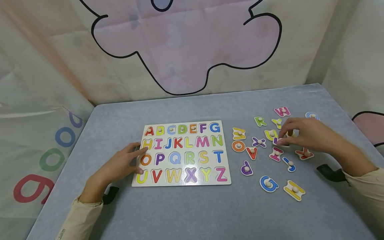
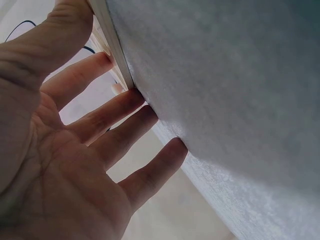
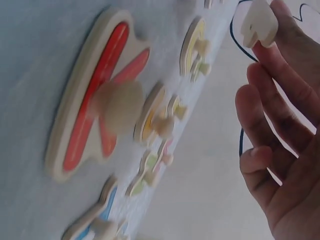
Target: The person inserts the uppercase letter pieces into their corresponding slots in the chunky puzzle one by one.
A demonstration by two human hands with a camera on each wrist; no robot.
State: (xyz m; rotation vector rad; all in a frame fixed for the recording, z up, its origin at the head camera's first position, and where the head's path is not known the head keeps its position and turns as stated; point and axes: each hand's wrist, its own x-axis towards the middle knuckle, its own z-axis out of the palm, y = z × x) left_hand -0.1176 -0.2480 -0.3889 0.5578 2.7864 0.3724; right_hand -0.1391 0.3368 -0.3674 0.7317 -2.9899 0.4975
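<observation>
A white alphabet puzzle board (image 1: 149, 180) lies left of centre, printed with coloured letters. Knobbed letter pieces sit in the first several slots of its top row. My left hand (image 1: 120, 163) rests at the board's left edge, index finger over its rim and thumb lower down. In the left wrist view, the other fingertips (image 2: 135, 95) touch along the edge and the table. Over the loose letters at right, my right hand (image 1: 312, 135) pinches a small pale wooden piece (image 3: 260, 22) between thumb and index finger. Which letter it is, I cannot tell.
Loose knobbed letters lie scattered right of the board, among them a red K (image 1: 304, 154), a blue J (image 1: 289, 164), a blue G (image 1: 268, 184) and an orange O (image 1: 238, 146). A grey cloth covers the table (image 1: 180, 213). Printed fabric (image 1: 186, 76) hangs behind it.
</observation>
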